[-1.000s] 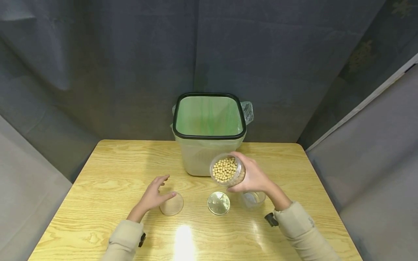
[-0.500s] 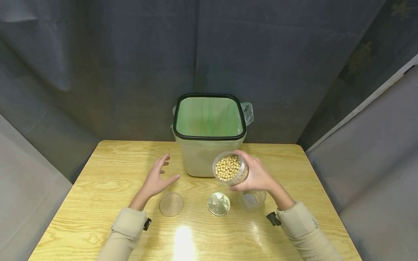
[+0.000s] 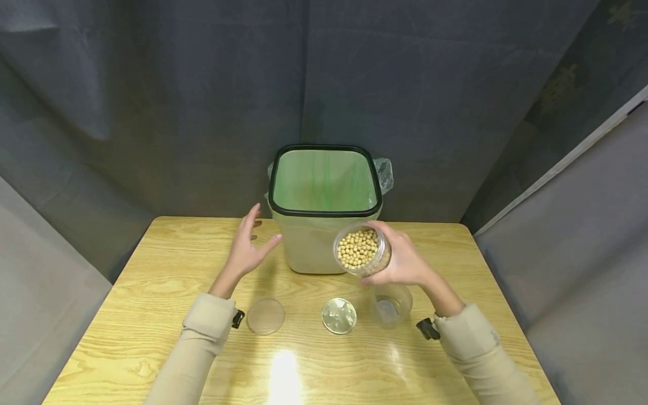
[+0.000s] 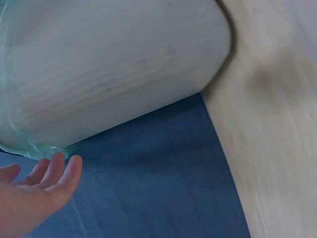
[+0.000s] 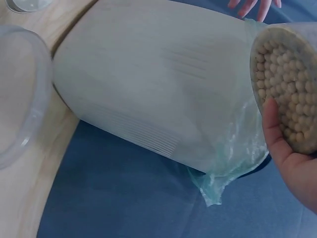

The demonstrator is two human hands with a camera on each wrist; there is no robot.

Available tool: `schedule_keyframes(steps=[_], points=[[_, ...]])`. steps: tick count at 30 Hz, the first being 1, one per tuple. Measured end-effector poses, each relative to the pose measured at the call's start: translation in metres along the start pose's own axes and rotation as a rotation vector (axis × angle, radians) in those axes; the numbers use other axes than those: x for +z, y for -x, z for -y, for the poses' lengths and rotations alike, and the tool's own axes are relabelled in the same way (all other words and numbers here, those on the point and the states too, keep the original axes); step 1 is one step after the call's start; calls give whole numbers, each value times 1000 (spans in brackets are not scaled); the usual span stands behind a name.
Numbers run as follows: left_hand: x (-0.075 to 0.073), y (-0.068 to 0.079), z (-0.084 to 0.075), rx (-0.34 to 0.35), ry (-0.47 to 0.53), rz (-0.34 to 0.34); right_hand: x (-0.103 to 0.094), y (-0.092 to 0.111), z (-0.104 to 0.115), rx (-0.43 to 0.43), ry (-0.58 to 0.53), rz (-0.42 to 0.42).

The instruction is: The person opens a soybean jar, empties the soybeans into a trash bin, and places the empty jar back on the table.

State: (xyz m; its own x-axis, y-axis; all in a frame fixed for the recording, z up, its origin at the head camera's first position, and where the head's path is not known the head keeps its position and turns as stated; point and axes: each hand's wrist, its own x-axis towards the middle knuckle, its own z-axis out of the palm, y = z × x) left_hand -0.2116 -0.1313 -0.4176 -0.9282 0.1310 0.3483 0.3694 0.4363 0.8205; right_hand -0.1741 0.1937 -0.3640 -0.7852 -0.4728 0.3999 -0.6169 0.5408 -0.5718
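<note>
My right hand [image 3: 402,259] grips a clear plastic jar [image 5: 290,84] full of small round yellow beans [image 3: 357,249], which look like soybeans. The jar is tilted, its mouth facing left and toward me, just in front of the waste bin [image 3: 314,250]. In the right wrist view the thumb lies across the jar's base. My left hand [image 3: 243,250] is raised at the bin's left side, fingers spread and thumb apart, holding nothing. In the left wrist view those fingers [image 4: 72,173] are close to the bin's bag edge; whether they touch it cannot be told.
A green bag [image 5: 237,144] lines the bin and hangs out under its black rim [image 3: 324,214]. On the wooden table [image 3: 152,315] lie a clear round lid [image 3: 265,316] and a shiny gold disc [image 3: 339,316]. A clear round container [image 3: 397,306] stands below my right hand.
My left hand has moved forward from above the clear lid to beside the bin. My right hand has carried the jar slightly right and up.
</note>
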Motion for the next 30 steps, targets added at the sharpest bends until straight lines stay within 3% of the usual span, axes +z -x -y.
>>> schedule_keyframes(steps=[6, 14, 30], points=[[-2, -18, -8, -39, 29, 3, -11, -10, 6, -19, -4, -3], [2, -32, -15, -68, 71, 16, -30, -24, 13, -20, -5, -19], [10, -37, -23, -102, 130, -48, -66, -57, 5, 43, 49, -35]])
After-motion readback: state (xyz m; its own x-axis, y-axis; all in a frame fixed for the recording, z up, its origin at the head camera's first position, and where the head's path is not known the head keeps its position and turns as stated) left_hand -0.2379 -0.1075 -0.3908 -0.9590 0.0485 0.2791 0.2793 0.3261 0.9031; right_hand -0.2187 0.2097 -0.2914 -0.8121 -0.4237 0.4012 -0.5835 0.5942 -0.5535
